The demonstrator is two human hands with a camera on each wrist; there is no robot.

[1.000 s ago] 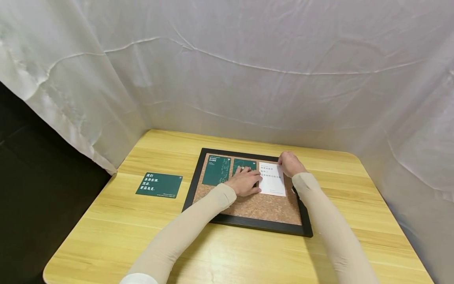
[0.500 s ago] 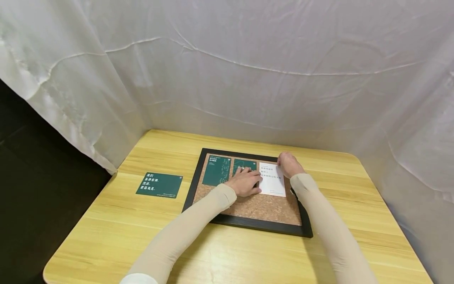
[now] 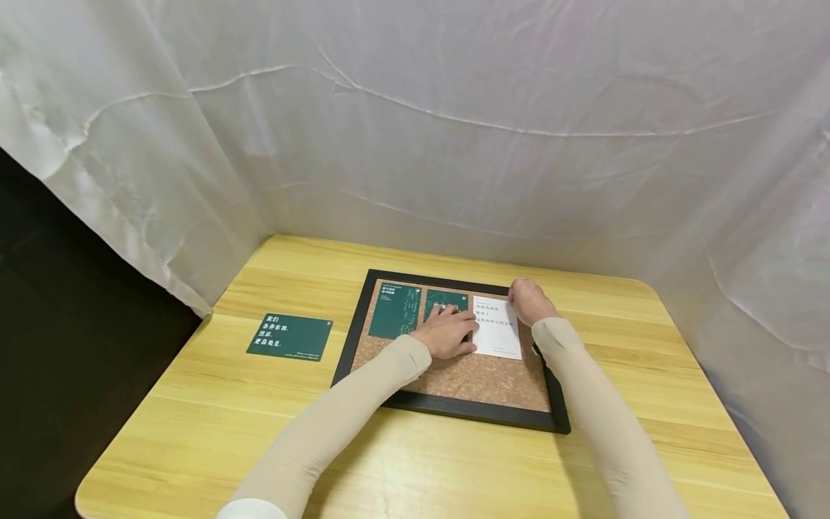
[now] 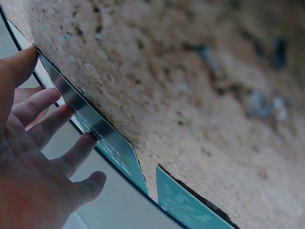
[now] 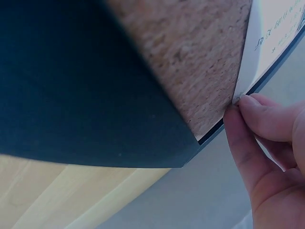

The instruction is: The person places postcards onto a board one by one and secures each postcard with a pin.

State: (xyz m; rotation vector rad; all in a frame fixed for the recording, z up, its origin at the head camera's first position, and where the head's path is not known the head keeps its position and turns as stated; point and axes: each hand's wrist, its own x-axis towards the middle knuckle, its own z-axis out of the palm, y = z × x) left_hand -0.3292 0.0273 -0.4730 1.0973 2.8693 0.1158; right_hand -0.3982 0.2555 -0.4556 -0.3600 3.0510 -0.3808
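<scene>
A corkboard point(image 3: 493, 386) in a black frame lies on the table. My left hand point(image 3: 446, 333) rests over the middle green card point(image 3: 446, 298), fingers spread and fingertips at the left edge of the white card point(image 3: 498, 339). At the white card's upper right corner is my right hand point(image 3: 530, 300), its fingers bent. In the right wrist view, my thumb and index finger pinch at that corner; a small pale bit shows between the tips, too small to identify. Another green card point(image 3: 395, 313) with white print lies on the cork at the left.
A loose green card point(image 3: 289, 336) with white writing lies on the wooden table point(image 3: 402, 461), left of the board. White cloth point(image 3: 454, 144) hangs behind the table and along its sides. A dark area point(image 3: 58, 346) borders the table at the left.
Both hands stay nearly in place. The right hand shifts only very slightly at the white card's corner, and the cards do not visibly move on the board.
</scene>
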